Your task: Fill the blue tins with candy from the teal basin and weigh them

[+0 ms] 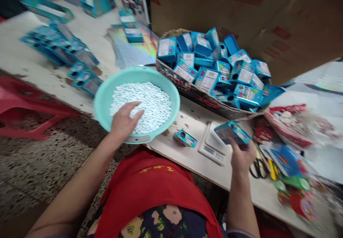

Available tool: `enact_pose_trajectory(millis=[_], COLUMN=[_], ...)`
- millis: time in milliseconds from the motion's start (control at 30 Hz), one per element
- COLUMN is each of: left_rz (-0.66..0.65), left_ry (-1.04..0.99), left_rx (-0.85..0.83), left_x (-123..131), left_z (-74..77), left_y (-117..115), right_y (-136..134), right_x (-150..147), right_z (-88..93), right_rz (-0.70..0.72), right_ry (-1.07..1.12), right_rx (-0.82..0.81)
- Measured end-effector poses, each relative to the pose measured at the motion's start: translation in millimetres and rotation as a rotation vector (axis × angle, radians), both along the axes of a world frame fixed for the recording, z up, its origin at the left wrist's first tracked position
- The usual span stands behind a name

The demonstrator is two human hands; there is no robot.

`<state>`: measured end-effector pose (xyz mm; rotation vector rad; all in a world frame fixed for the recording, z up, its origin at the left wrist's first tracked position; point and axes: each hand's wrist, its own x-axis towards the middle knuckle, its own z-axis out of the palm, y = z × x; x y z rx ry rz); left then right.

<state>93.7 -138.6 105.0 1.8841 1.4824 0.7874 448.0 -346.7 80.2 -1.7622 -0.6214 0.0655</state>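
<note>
My left hand point(125, 121) is over the near left part of a mint-green basin point(171, 88), its thumb and forefinger apart. Small white pieces like tablets or candies point(150, 102) fill the basin's bottom. My right hand point(242, 154) grips a small blue cardboard box point(230, 131), tilted above a white digital scale point(211, 148). Between basin and scale, another small blue box point(185, 138) rests on the table, a round dark hole in its top.
Behind the scale, a carton point(198, 97) is heaped with blue boxes. Rows of blue boxes point(61, 45) stand at the left. Scissors point(258, 167), a yellow cutter point(272, 169) and tape rolls point(302, 183) lie at the right. A red stool point(24, 109) is beside the table.
</note>
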Motion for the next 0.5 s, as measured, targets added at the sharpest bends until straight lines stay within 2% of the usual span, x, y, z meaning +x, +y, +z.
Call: enact_pose_trajectory(millis=[33,100,200,267,300,367,433,500], left_rz=[-0.015,-0.168,-0.487,-0.550,-0.500,-0.267,0.064,0.411], left_ry=[-0.073,-0.269,-0.468,-0.519,-0.526,-0.499,-0.410,-0.246], left_rx=[0.028,0.023,-0.076,-0.140,-0.139,-0.059,0.090,0.225], left_x=[4.7,17.6,37.5,40.0,35.5,13.4,-24.3,-71.6], left_z=[8.1,30.5,68.5,88.1,94.5,99.6,94.6,81.0], left_y=[-5.1,-16.4,-30.3,-34.3,-34.4,-30.1,-18.4,2.4], right_y=[9.7,32.8,70.2,90.7,98.1,104.9,99.5,82.6], right_x=[-9.4,-35.0,-84.4,-113.2,-122.8,-129.1,-119.3,-100.3], right_z=[10.0,30.0,54.5,63.4,65.3,64.3,58.1,46.0], right_rz=[0.020,0.167,0.565,0.794,0.860,0.870,0.758,0.570], right_ry=[-0.042,-0.123,-0.263,-0.284,-0.257,-0.174,-0.099,-0.053], right_rx=[0.050,0.086,0.019,-0.002,0.001,0.011,0.031,0.057])
